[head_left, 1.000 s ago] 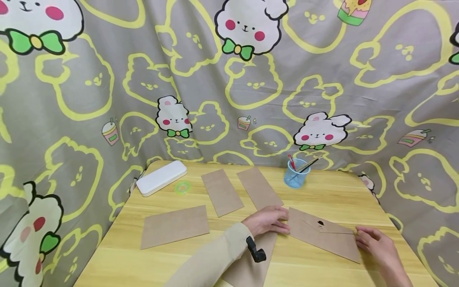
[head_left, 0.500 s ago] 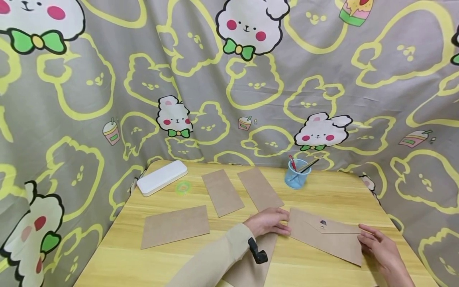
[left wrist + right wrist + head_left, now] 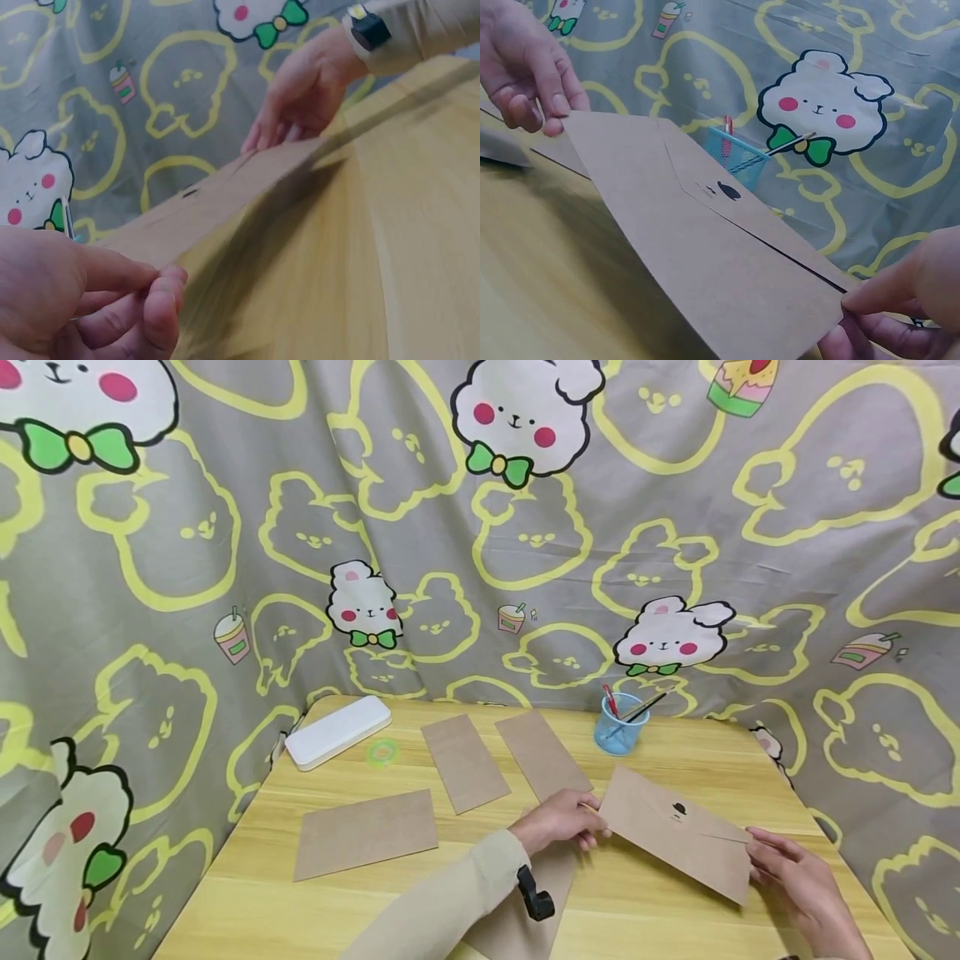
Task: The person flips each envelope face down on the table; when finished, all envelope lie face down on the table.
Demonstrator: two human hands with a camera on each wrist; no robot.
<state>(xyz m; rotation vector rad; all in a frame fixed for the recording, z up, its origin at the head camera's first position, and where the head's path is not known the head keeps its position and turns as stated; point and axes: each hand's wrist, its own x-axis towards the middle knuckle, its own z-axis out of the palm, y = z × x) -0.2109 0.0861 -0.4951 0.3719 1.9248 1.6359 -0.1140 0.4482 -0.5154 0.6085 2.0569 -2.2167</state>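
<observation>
A brown kraft-paper envelope (image 3: 663, 835) with a pointed flap and a small black hat print is held tilted above the table, its shadow falling on the wood in both wrist views. My left hand (image 3: 558, 822) pinches its left end between thumb and fingers. At the opposite end, my right hand (image 3: 798, 881) pinches the corner, with the thumb on the printed face in the right wrist view. Another brown envelope (image 3: 517, 914) lies under my left forearm, partly hidden by the sleeve.
More brown envelopes lie flat: one at left (image 3: 366, 835), two behind, a middle one (image 3: 465, 764) and one nearer the cup (image 3: 542, 752). A white case (image 3: 339, 732), a green ring-shaped roll (image 3: 382, 752) and a blue mesh pen cup (image 3: 618, 733) stand at the back, before a patterned curtain.
The envelope has risen off the table and tilted between my hands. My left fingers have moved from lying at its edge to pinching it.
</observation>
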